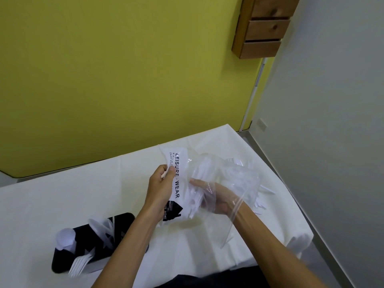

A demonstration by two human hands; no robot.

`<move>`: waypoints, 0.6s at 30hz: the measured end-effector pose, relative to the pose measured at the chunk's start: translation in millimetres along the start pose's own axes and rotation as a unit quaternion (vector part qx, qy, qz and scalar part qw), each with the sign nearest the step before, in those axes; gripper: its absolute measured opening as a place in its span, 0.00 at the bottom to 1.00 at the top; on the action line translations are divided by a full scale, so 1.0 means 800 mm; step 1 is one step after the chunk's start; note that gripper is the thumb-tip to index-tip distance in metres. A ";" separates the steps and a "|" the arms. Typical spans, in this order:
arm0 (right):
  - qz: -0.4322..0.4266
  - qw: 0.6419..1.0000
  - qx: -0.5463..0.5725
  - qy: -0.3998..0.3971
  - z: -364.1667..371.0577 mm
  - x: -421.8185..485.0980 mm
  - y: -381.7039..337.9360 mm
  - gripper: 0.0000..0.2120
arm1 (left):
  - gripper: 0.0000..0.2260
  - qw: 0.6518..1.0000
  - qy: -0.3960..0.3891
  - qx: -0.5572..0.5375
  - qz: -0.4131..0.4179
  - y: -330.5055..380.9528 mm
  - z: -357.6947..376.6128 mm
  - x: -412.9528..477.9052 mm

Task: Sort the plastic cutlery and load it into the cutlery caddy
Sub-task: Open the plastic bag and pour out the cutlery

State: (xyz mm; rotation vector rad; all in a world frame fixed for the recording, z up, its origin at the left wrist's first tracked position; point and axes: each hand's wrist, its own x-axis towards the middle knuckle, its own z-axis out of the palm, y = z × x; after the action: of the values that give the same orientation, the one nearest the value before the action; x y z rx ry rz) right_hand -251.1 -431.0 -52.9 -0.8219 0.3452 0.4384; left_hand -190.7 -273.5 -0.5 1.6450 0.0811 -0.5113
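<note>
A clear plastic bag [234, 175] with a white printed panel reading "LEISURE WEAR" is held above the table, with white plastic cutlery inside it. My left hand [160, 183] pinches the bag's printed edge between thumb and fingers. My right hand [214, 196] is inside the bag, seen through the film, its fingers around white cutlery pieces [195, 200]. A black cutlery caddy [87, 244] stands at the lower left, holding white spoons [66, 238], forks [80, 262] and knives in separate sections.
The table wears a white cloth [41, 204]. Loose white cutlery [264, 196] lies on the cloth behind the bag at the right. A yellow wall runs behind the table, and wooden drawers [264, 28] hang at the upper right.
</note>
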 end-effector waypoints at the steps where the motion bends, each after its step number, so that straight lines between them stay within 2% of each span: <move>1: 0.005 1.000 0.013 0.018 -0.002 0.005 0.004 0.24 | 0.09 1.000 -0.008 0.007 0.001 -0.003 0.004 -0.002; 2: 0.009 0.999 0.029 0.040 -0.003 0.008 0.009 0.29 | 0.08 1.000 -0.016 0.012 0.000 -0.006 0.006 -0.003; 3: 0.010 0.997 0.041 0.060 0.000 0.005 0.009 0.29 | 0.07 1.000 -0.021 0.014 -0.005 -0.009 0.009 -0.003; 6: 0.014 0.996 0.061 0.060 0.009 0.000 0.009 0.12 | 0.05 0.999 -0.020 0.011 -0.024 -0.009 0.008 -0.001; 8: 0.004 0.996 0.038 0.085 0.006 0.004 0.011 0.11 | 0.05 1.000 -0.010 0.016 -0.020 -0.006 0.000 0.001; 10: -0.011 0.993 0.042 0.107 0.002 0.009 0.016 0.15 | 0.06 1.000 0.004 0.026 -0.011 -0.003 -0.012 0.006; 13: -0.038 0.983 0.028 0.177 -0.010 0.012 0.019 0.04 | 0.06 0.998 0.027 0.061 0.011 -0.005 -0.028 0.014; 14: -0.038 0.978 0.016 0.205 -0.013 0.014 0.021 0.03 | 0.06 0.996 0.031 0.077 0.017 -0.008 -0.030 0.016; 16: -0.042 0.973 0.011 0.225 -0.009 0.013 0.019 0.04 | 0.11 0.993 -0.011 0.121 0.009 -0.015 -0.028 0.016; 18: -0.055 0.974 0.020 0.221 -0.003 0.014 0.016 0.02 | 0.21 0.981 -0.119 0.146 -0.045 -0.024 -0.024 0.014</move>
State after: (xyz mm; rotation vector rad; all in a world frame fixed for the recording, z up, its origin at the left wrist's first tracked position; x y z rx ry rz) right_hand -248.5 -422.3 -67.6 -0.8923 0.7141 0.1404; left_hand -181.5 -255.1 -21.3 1.8580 -0.1022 -0.8174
